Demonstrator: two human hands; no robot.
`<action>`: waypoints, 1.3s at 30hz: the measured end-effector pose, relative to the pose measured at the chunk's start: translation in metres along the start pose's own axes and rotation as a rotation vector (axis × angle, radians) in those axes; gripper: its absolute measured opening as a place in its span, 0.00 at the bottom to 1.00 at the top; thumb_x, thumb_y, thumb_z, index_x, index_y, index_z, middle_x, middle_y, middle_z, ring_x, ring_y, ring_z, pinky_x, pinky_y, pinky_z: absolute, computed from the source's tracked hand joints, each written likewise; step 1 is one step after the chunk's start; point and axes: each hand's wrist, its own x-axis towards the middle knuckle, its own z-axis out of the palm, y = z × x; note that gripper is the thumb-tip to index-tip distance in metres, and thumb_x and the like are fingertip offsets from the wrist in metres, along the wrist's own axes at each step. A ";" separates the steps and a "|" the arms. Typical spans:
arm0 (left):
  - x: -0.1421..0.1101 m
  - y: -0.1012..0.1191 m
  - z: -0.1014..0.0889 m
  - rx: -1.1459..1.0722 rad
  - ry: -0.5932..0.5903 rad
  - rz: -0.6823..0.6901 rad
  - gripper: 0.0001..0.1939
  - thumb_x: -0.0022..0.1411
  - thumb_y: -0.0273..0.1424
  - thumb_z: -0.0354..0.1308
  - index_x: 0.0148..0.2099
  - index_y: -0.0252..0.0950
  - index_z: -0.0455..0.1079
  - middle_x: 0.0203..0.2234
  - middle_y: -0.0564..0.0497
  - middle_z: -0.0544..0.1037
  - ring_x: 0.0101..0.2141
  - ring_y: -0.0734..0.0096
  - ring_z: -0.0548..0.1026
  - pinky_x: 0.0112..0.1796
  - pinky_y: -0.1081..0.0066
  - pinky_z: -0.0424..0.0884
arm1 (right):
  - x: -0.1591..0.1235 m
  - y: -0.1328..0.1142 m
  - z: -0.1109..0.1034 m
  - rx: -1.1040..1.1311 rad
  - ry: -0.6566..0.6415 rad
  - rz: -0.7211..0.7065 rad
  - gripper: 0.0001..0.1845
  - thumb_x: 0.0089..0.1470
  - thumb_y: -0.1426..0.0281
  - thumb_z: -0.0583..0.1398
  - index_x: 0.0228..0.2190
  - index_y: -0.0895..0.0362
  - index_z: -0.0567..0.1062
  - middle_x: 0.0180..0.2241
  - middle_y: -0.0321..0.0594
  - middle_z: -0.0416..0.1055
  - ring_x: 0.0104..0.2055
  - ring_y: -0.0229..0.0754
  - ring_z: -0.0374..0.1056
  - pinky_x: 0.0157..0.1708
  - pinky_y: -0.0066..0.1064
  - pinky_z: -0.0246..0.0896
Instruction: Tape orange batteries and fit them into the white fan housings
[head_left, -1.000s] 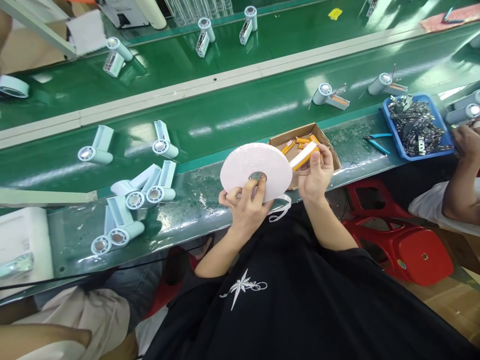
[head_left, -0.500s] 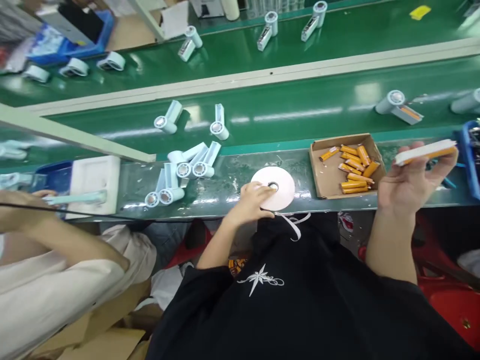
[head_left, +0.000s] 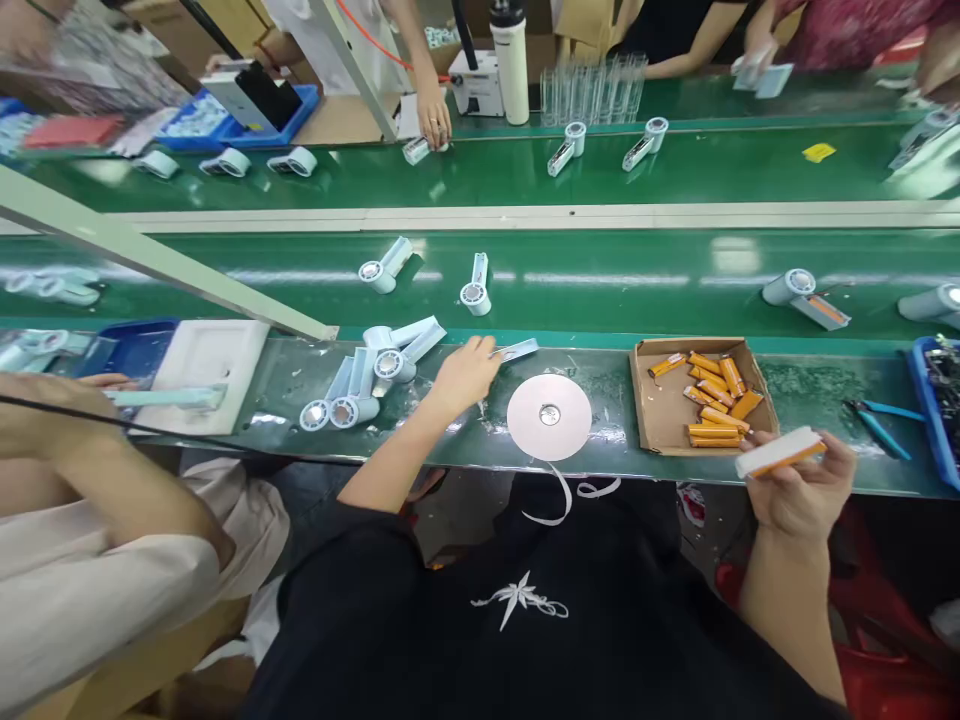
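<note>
My left hand (head_left: 466, 378) is closed round a light-blue handheld fan housing (head_left: 520, 349). The housing's open handle points right out of my fingers; its round head is hidden by the hand. Several similar housings (head_left: 354, 408) with round heads lie left of this hand. My right hand (head_left: 802, 492) is raised at the bench's front edge, its fingers gripping an orange battery (head_left: 789, 462) with a white strip along its top. A flat white roll of tape (head_left: 529, 418) lies between my hands, its loose end hanging over the edge.
A cardboard tray (head_left: 642, 425) of orange batteries sits by my right hand. Teal pliers (head_left: 883, 430) and a blue bin (head_left: 930, 410) are farther right. Green conveyors (head_left: 615, 270) behind carry more housings. A co-worker's arm (head_left: 90, 450) is at left; other people work across.
My left hand has left the tape roll, moved left and back, and taken hold of a fan housing from the group. My right hand has lowered and come left with the battery. The view has tilted up.
</note>
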 end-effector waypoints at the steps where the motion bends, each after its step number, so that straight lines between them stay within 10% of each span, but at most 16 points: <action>1: 0.027 0.007 -0.004 -0.045 0.007 0.092 0.19 0.66 0.24 0.60 0.57 0.37 0.79 0.57 0.36 0.75 0.58 0.47 0.72 0.56 0.55 0.74 | 0.010 -0.005 0.012 0.034 -0.007 -0.035 0.28 0.59 0.50 0.72 0.58 0.18 0.75 0.44 0.34 0.85 0.40 0.58 0.85 0.37 0.61 0.86; 6: 0.166 0.032 -0.023 -0.266 -0.077 0.344 0.18 0.59 0.22 0.63 0.52 0.36 0.81 0.56 0.37 0.77 0.59 0.49 0.72 0.62 0.57 0.67 | 0.065 -0.046 0.085 0.145 -0.089 -0.146 0.29 0.45 0.51 0.82 0.47 0.40 0.83 0.39 0.36 0.86 0.40 0.61 0.87 0.40 0.58 0.88; 10: 0.214 0.034 -0.018 -0.342 -0.112 0.415 0.09 0.56 0.23 0.63 0.39 0.36 0.81 0.53 0.38 0.82 0.58 0.48 0.74 0.63 0.54 0.65 | 0.083 -0.061 0.111 0.167 -0.184 -0.160 0.27 0.43 0.60 0.84 0.45 0.45 0.85 0.39 0.36 0.87 0.41 0.57 0.87 0.39 0.50 0.89; 20: 0.223 0.040 0.005 -0.611 -0.029 0.309 0.14 0.72 0.34 0.55 0.52 0.39 0.79 0.56 0.44 0.82 0.62 0.54 0.74 0.64 0.58 0.64 | 0.175 0.030 0.206 -0.382 -0.523 0.130 0.21 0.55 0.69 0.72 0.51 0.58 0.86 0.37 0.40 0.87 0.43 0.46 0.85 0.53 0.38 0.79; 28: 0.233 0.062 0.009 -0.684 0.046 0.166 0.13 0.74 0.32 0.53 0.55 0.39 0.75 0.54 0.42 0.83 0.55 0.55 0.77 0.59 0.60 0.67 | 0.175 0.022 0.221 -1.219 -0.900 -0.053 0.25 0.72 0.61 0.61 0.66 0.49 0.78 0.53 0.49 0.86 0.54 0.57 0.82 0.55 0.41 0.73; 39: 0.232 0.086 -0.014 -0.672 0.032 -0.029 0.16 0.77 0.29 0.49 0.61 0.38 0.73 0.51 0.39 0.84 0.53 0.53 0.79 0.56 0.59 0.70 | 0.197 0.013 0.237 -1.271 -1.056 -0.005 0.24 0.71 0.62 0.60 0.62 0.56 0.82 0.59 0.56 0.82 0.62 0.65 0.77 0.60 0.50 0.72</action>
